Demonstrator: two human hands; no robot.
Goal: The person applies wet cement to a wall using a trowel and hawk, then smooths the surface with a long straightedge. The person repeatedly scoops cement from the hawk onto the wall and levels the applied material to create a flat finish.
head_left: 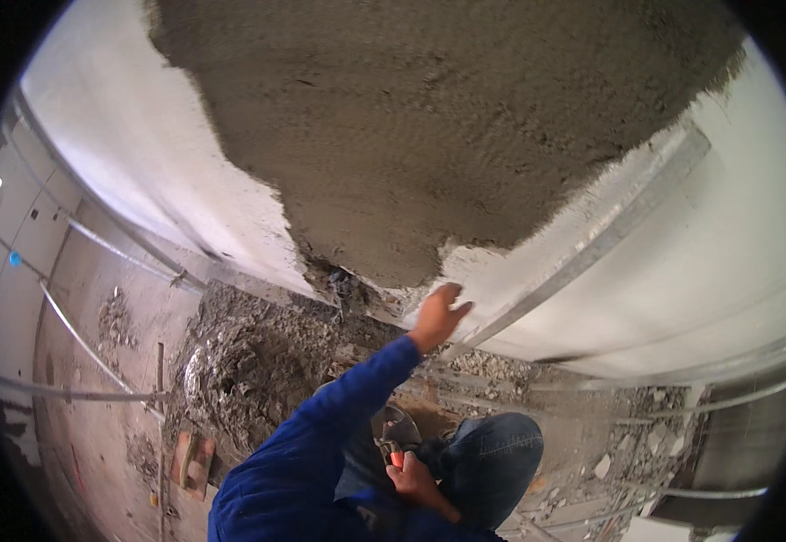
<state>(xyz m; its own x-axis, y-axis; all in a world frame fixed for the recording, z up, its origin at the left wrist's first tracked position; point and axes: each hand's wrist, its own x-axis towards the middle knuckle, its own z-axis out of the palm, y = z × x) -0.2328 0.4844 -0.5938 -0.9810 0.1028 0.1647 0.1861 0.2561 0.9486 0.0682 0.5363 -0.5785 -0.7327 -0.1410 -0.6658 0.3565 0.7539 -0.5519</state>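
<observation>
My left hand (438,318), in a blue sleeve, reaches out in front of the wall near the lower edge of the wet grey mortar (429,135). Its fingers are apart and nothing shows in them. Close by on its right, a long metal straightedge (591,239) slants up against the white wall. Low down by my knee, my right hand (417,481) is closed around the orange handle of a trowel (396,423). The trowel's grey metal blade points away from me and is partly in shadow.
A heap of wet mortar (248,366) lies on the floor to the left. Beside it is a wooden float (194,462). Scaffold poles (95,339) cross the left side, and more poles (727,405) run on the right. Rubble (618,452) is scattered at the right.
</observation>
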